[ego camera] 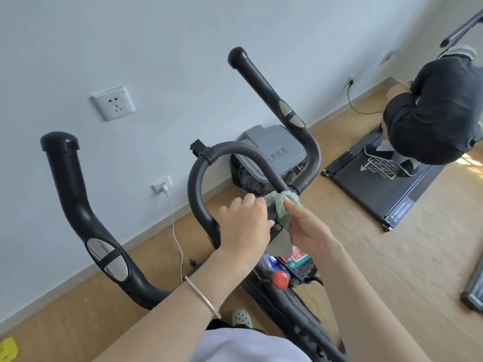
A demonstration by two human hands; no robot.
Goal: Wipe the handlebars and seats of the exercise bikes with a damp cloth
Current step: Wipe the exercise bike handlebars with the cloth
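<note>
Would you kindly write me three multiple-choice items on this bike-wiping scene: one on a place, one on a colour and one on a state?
1. Where does the grey lidded waste bin stand?
A) by the pale wall, beyond the black curved handlebars
B) on a shelf
C) on a chair

2. What colour is the fluffy cloth?
A) red
B) pale green
C) white

3. What is the left hand doing?
A) hanging idle
B) holding a bottle
C) gripping the handlebars' centre

Answers:
1 A, as it shows through the handlebar loop at the wall's foot.
2 B, as green pile shows where the right hand holds it on the bar.
3 C, as its fingers curl over the bar.
</note>
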